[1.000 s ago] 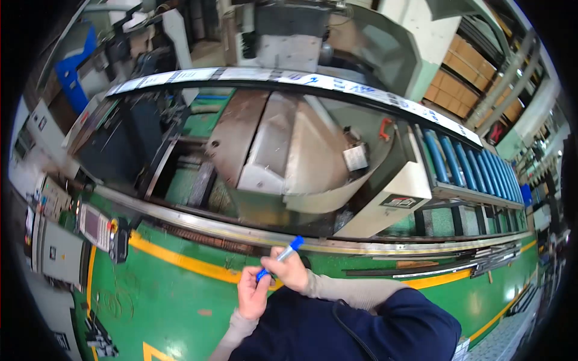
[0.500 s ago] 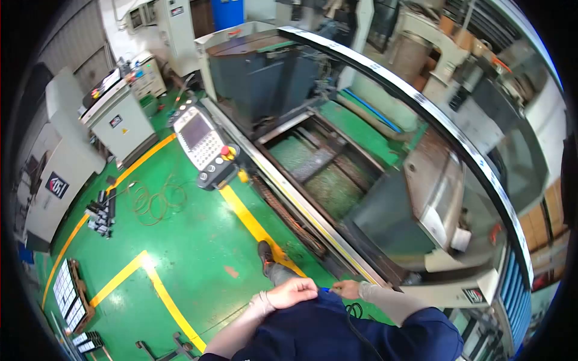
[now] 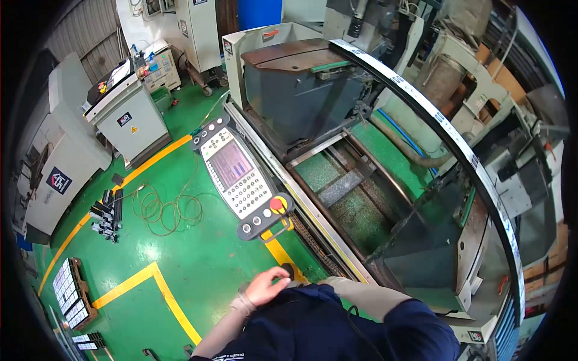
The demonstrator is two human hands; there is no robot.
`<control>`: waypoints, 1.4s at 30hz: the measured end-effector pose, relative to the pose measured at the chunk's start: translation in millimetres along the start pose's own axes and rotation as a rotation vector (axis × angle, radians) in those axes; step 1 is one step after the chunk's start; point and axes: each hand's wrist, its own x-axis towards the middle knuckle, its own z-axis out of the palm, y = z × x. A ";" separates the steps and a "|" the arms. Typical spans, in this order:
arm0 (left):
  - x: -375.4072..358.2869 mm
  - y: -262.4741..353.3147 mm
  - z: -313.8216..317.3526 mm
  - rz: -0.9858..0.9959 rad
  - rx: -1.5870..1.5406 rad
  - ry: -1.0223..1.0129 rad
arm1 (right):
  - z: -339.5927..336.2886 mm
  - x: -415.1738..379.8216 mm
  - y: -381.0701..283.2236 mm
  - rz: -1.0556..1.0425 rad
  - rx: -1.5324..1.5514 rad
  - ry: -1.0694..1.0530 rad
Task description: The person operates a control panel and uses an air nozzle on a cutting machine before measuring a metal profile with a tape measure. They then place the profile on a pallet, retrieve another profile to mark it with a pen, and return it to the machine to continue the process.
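My left hand (image 3: 265, 287) hovers at waist height in front of my dark blue shirt (image 3: 313, 328), its fingers loosely bent and apart, with nothing visible in them. My right forearm (image 3: 367, 296) reaches across toward my waist, but the right hand itself is hidden by the shirt. Beyond my left hand hangs a control pendant (image 3: 241, 177) with a lit screen, rows of buttons and a red emergency stop (image 3: 278, 204) on a yellow base. A dark cord loops at my shirt front.
A large machine with a curved white-and-black rail (image 3: 442, 114) and an open chip bed (image 3: 355, 186) fills the right. On the green floor lie a coiled cable (image 3: 158, 210), black metal parts (image 3: 107, 216) and a loaded pallet (image 3: 75, 295). A grey cabinet (image 3: 129, 123) stands at left.
The view has shifted, and the pendant looks closer. My left hand has moved left, away from my right. The right hand and the small blue item near it are now out of sight.
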 end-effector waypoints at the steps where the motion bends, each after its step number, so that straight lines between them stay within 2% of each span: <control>1: 1.5 -20.5 -14.1 -0.060 -0.193 0.030 | -18.4 -12.5 -3.3 -0.036 -0.016 -0.045; 5: 11.6 -104.8 -68.2 -0.084 -0.072 0.131 | -90.6 -36.4 -55.0 -0.132 -0.142 -0.176; 7: 23.7 -139.6 -99.1 -0.088 -0.100 0.048 | -78.6 28.2 -59.2 -0.097 -0.232 -0.214; 9: 37.2 -158.0 -136.7 -0.085 -0.098 -0.035 | -59.2 99.2 -93.1 -0.049 -0.381 -0.274; 10: 44.8 -160.0 -159.0 -0.081 -0.081 -0.071 | -51.6 124.4 -109.5 0.186 -0.002 -0.042; 11: 51.7 -164.4 -185.6 -0.078 -0.057 -0.101 | -44.8 148.6 -126.9 0.312 0.415 0.272; 13: 68.0 -185.1 -242.2 -0.079 -0.012 -0.153 | -39.9 207.7 -157.3 0.387 0.621 0.411; 15: 75.7 -187.1 -296.6 -0.089 0.021 -0.202 | -95.7 163.7 -227.0 0.371 0.410 0.188; 18: 88.3 -213.1 -373.6 -0.133 0.065 -0.186 | -112.8 128.6 -248.6 0.088 0.725 0.206; 21: 108.7 -246.3 -426.5 -0.156 0.015 -0.058 | -84.0 139.3 -233.5 -0.154 1.415 -0.190; 24: 132.9 -261.3 -455.6 -0.170 0.078 0.043 | -64.0 185.1 -243.6 -0.296 1.505 0.114; 25: 141.7 -260.7 -460.6 -0.174 0.002 0.059 | -57.5 203.8 -253.8 -0.201 1.252 0.335; 28: 171.3 -253.4 -466.8 -0.122 -0.123 0.043 | -41.6 264.3 -253.7 0.269 0.769 0.694; 29: 180.9 -247.8 -470.0 -0.129 -0.106 0.037 | -34.6 264.1 -254.9 0.314 0.805 0.666; 31: 199.2 -227.5 -472.6 -0.140 -0.080 0.016 | -50.4 235.5 -272.0 0.250 0.816 0.616; 32: 208.3 -230.3 -472.3 -0.127 -0.115 0.072 | -69.6 213.6 -280.3 0.218 0.816 0.595; 33: 221.6 -239.6 -471.7 -0.112 -0.152 0.123 | -83.7 191.4 -284.6 -0.049 1.055 0.626; 34: 236.3 -251.3 -471.0 -0.097 -0.187 0.169 | -91.0 174.9 -274.5 0.085 1.012 0.531; 35: 251.5 -268.4 -472.8 -0.201 -0.333 0.173 | -94.5 154.4 -260.9 0.214 0.970 0.431; 36: 260.6 -260.8 -475.2 -0.246 -0.406 0.224 | -91.5 128.4 -240.0 0.098 0.926 0.512; 37: 266.7 -246.5 -479.7 -0.293 -0.478 0.279 | -104.8 90.4 -226.1 0.115 1.133 0.576; 38: 272.8 -234.1 -482.0 -0.342 -0.552 0.341 | -163.2 41.7 -245.4 0.439 0.588 0.663; 39: 279.3 -227.7 -481.3 -0.350 -0.611 0.356 | -155.8 26.8 -204.4 0.564 0.636 0.783; 40: 287.4 -223.3 -479.0 -0.359 -0.672 0.375 | -155.5 10.3 -169.8 0.483 0.941 1.095; 41: 298.8 -220.2 -472.6 -0.368 -0.735 0.395 | -201.9 -24.5 -171.8 0.796 0.797 1.068; 42: 309.7 -222.4 -464.7 -0.370 -0.817 0.446 | -229.2 -47.5 -150.7 0.842 0.672 1.205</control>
